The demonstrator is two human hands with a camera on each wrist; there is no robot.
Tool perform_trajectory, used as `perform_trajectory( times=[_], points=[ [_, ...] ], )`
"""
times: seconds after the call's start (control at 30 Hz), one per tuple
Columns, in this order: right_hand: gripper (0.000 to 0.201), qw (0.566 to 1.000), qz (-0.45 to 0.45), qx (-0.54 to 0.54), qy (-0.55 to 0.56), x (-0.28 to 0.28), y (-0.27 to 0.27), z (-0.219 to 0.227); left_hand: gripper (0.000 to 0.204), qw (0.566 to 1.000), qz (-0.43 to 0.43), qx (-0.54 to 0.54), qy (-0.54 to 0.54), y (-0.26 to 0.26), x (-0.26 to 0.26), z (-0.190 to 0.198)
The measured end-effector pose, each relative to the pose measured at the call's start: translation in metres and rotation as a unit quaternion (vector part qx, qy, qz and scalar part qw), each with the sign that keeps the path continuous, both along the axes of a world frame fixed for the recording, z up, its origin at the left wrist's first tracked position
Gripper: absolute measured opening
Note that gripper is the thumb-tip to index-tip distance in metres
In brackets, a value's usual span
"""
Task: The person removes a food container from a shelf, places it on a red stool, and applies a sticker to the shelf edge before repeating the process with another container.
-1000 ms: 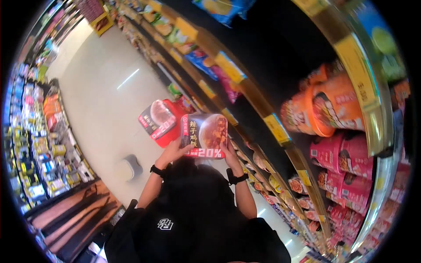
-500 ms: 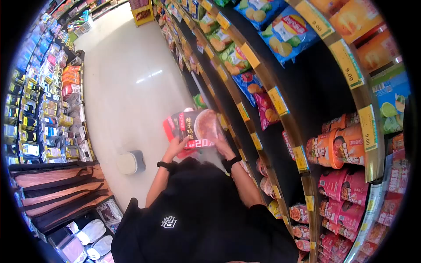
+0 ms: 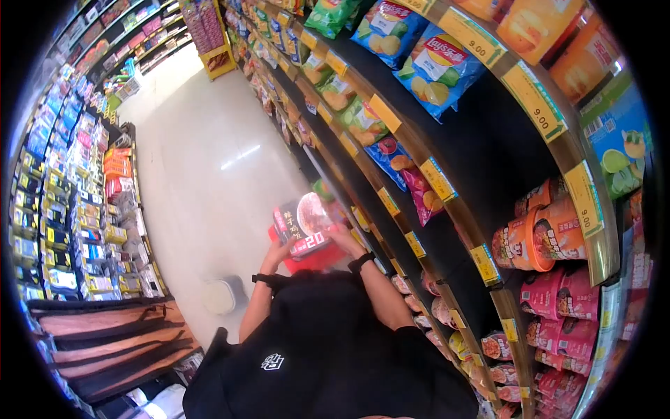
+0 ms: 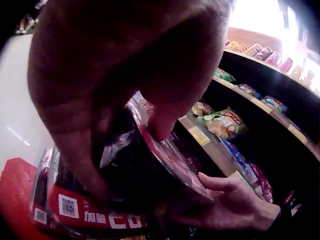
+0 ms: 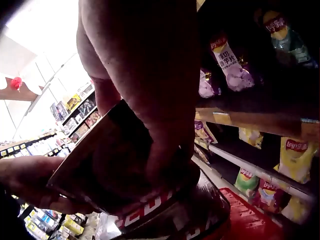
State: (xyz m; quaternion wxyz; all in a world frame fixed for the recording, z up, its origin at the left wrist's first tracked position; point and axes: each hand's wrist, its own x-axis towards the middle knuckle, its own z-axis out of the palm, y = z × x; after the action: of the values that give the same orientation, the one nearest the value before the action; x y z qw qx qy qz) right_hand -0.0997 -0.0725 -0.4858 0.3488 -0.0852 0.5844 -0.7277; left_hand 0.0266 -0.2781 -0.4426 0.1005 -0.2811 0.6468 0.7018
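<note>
Both hands hold a boxed instant rice meal (image 3: 301,218), dark with a picture of a round dish and a red-and-white "20" strip. My left hand (image 3: 280,253) grips its near left edge, and my right hand (image 3: 345,241) its right side. In the left wrist view, the thumb of the right hand (image 4: 232,200) lies along the box edge. Below sits a similar box (image 4: 70,206) with a QR code, close to a red plastic container (image 4: 17,195). That red container also shows under the held box in the head view.
Shelves with chip bags (image 3: 438,73) and price tags rise along the right. Orange noodle tubs (image 3: 558,230) and pink tubs (image 3: 562,293) stand on the near right shelves. A pale stool (image 3: 222,297) is on the aisle floor (image 3: 202,133). Packaged goods (image 3: 59,269) hang along the left.
The view has swung, bringing more of the right shelves into sight. The held box has gone from beside the other box to over it and the red container, staying in both hands.
</note>
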Motion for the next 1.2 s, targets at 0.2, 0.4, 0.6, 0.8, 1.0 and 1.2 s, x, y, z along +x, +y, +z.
perform_trajectory(
  times=[0.2,0.4,0.6,0.8,1.0,1.2],
  points=[
    [0.064,0.998,0.003,0.036,0.053,-0.008,0.003,-0.030,0.056,0.998,-0.044,-0.024,0.039,-0.013,-0.011,-0.031],
    [0.061,0.997,-0.044,0.039,0.057,0.000,0.001,-0.034,0.094,0.972,0.014,-0.194,0.129,-0.012,-0.020,-0.054],
    [0.060,0.987,-0.074,0.106,0.093,0.006,0.010,-0.026,0.112,0.890,0.006,-0.432,0.144,0.001,-0.034,-0.026],
    [0.074,0.982,-0.136,0.111,0.072,0.017,0.035,-0.006,0.103,0.884,-0.005,-0.434,0.171,0.024,-0.046,-0.001],
    [0.058,0.959,-0.240,0.146,0.026,0.039,0.089,-0.046,0.086,0.852,-0.019,-0.480,0.209,0.057,-0.059,0.007],
    [0.030,0.934,-0.291,0.197,0.061,0.079,0.141,0.031,0.075,0.822,-0.101,-0.459,0.323,0.101,-0.074,0.025]
  ],
)
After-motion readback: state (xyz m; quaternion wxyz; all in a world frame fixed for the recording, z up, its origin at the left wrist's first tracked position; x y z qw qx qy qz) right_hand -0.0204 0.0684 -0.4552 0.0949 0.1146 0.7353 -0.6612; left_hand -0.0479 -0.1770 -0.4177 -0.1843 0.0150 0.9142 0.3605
